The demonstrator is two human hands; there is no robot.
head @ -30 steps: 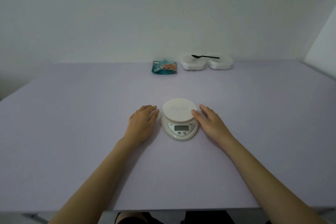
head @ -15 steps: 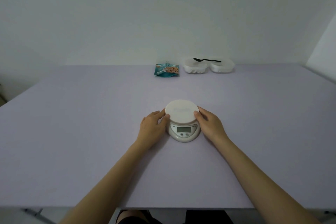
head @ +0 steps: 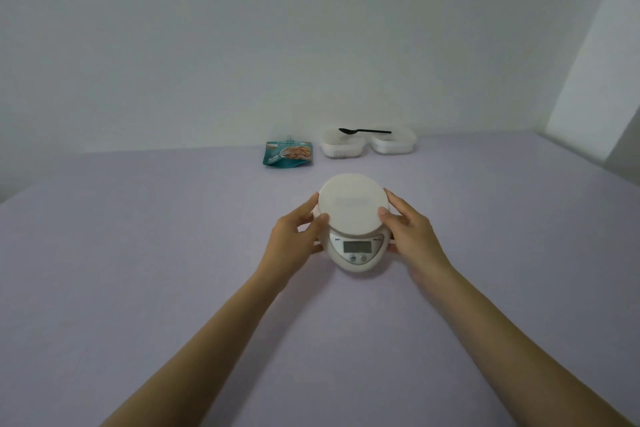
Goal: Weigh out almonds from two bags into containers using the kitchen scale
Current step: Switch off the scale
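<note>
A white kitchen scale [head: 353,218] with a round platform and a blank display sits mid-table. My left hand [head: 294,236] grips its left side and my right hand [head: 412,236] grips its right side, thumbs resting on the platform's rim. At the table's far edge lies a teal almond bag [head: 289,154]. To its right stand two white containers, the left container [head: 341,146] and the right container [head: 394,142], with a black spoon [head: 365,131] laid across their rims. Only one bag is visible.
The lilac table [head: 138,270] runs back to a pale wall. A white panel [head: 595,80] stands at the far right corner.
Both hands went from lying flat beside the scale to closing on its two sides. The scale now sits further from me, closer to the bag and containers.
</note>
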